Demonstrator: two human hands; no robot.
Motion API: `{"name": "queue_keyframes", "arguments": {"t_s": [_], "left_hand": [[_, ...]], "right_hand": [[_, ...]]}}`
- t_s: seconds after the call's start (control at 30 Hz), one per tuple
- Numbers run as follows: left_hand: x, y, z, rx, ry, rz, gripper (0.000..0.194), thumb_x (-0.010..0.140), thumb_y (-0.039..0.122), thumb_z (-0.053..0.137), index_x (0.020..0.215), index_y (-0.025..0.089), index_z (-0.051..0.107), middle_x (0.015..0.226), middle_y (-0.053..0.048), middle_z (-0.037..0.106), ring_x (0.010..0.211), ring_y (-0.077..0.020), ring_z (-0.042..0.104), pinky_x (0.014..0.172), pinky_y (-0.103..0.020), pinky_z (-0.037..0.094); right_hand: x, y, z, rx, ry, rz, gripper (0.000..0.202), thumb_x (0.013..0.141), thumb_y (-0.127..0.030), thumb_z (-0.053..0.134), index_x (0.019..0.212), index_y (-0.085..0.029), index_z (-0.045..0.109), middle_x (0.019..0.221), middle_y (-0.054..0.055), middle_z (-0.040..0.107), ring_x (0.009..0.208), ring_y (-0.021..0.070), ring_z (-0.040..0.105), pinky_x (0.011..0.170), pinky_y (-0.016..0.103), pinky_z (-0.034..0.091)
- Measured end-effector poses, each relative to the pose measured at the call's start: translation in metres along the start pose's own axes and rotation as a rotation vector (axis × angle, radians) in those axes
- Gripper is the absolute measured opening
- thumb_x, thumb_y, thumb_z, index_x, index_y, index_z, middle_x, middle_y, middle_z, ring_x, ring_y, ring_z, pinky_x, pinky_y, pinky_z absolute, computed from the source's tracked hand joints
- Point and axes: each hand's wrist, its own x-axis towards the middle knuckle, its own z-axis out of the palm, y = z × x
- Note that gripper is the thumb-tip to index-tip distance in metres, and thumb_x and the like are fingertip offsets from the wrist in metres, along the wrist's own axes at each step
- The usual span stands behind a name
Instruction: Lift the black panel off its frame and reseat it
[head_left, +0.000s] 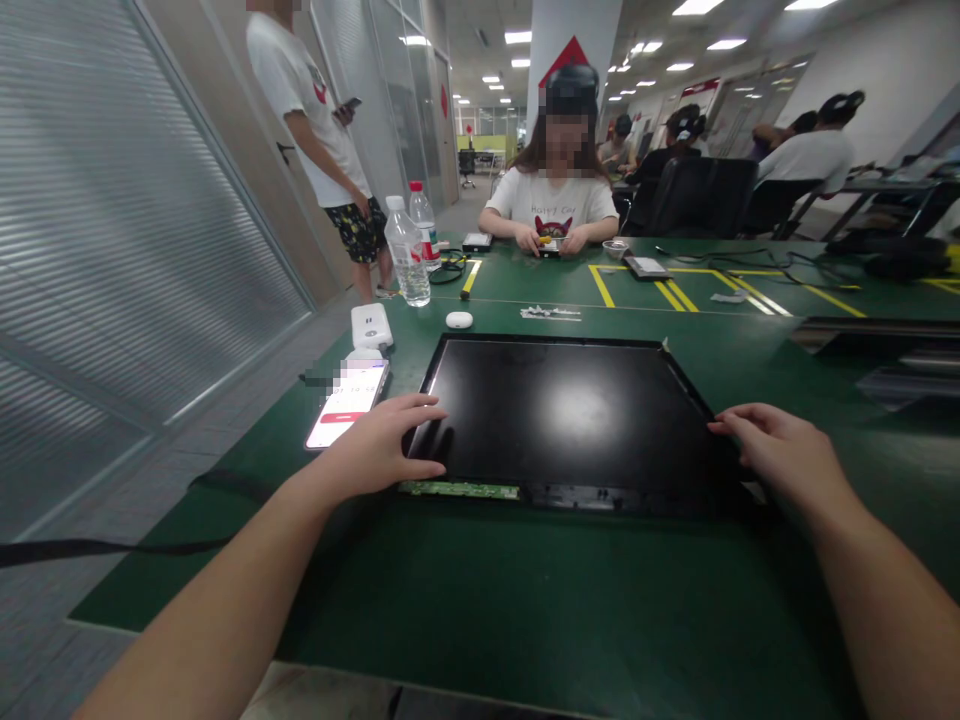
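Note:
A black LCD screen panel (495, 410) lies flat on the green table, face up, with a bright reflection on it. A narrow green circuit board (459, 490) runs along the left part of its near edge. My left hand (382, 440) rests at the panel's left edge, thumb and fingers spread apart over the border. At the right edge, my right hand (787, 450) has its fingertips closed together on the black frame. The undersides of both hands are hidden.
Left of the panel lie a lit phone (349, 405), a white power bank (371, 326) and a white earbud case (459, 320). Water bottles (409, 255) stand behind. Small white strips (551, 313) lie beyond the panel. Opposite sits a person (559, 205); dark panels (885, 335) lie right.

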Motion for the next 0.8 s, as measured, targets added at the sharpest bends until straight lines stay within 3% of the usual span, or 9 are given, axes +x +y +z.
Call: {"name": "queue_keyframes", "arguments": {"t_s": [0.13,0.33,0.53,0.8], "left_hand": [[-0.001,0.001,-0.002,0.003,-0.040,0.006,0.072,0.075,0.059,0.090,0.140,0.030,0.081,0.163,-0.014,0.065,0.150,-0.0464,0.060,0.124,-0.060,0.049],[0.000,-0.002,0.000,-0.038,-0.006,-0.020,0.072,0.071,0.053,0.094,0.138,0.030,0.081,0.162,-0.014,0.066,0.148,-0.0481,0.061,0.123,-0.060,0.051],[0.000,-0.006,0.000,-0.036,0.000,-0.002,0.080,0.070,0.061,0.095,0.142,0.030,0.080,0.166,-0.016,0.062,0.147,-0.0480,0.061,0.121,-0.061,0.052],[0.003,-0.006,0.002,-0.049,0.030,0.046,0.073,0.072,0.054,0.095,0.139,0.030,0.081,0.165,-0.016,0.062,0.147,-0.0480,0.061,0.122,-0.063,0.051]], "right_hand": [[0.000,0.001,0.001,-0.013,-0.013,0.007,0.030,0.080,-0.045,0.059,0.093,-0.023,0.076,0.096,0.009,0.086,0.062,0.0232,0.064,0.072,0.041,0.050],[0.003,0.004,0.002,-0.019,-0.010,0.016,0.024,0.080,-0.043,0.060,0.089,-0.026,0.075,0.094,0.007,0.084,0.066,0.0239,0.066,0.073,0.041,0.052],[0.010,0.016,0.006,-0.002,0.009,-0.034,0.026,0.078,-0.046,0.061,0.088,-0.027,0.076,0.091,0.006,0.084,0.068,0.0253,0.068,0.066,0.039,0.052],[0.013,0.021,0.007,-0.002,0.006,-0.031,0.022,0.078,-0.042,0.063,0.088,-0.027,0.076,0.093,0.008,0.082,0.090,0.0297,0.073,0.074,0.040,0.055]]}}
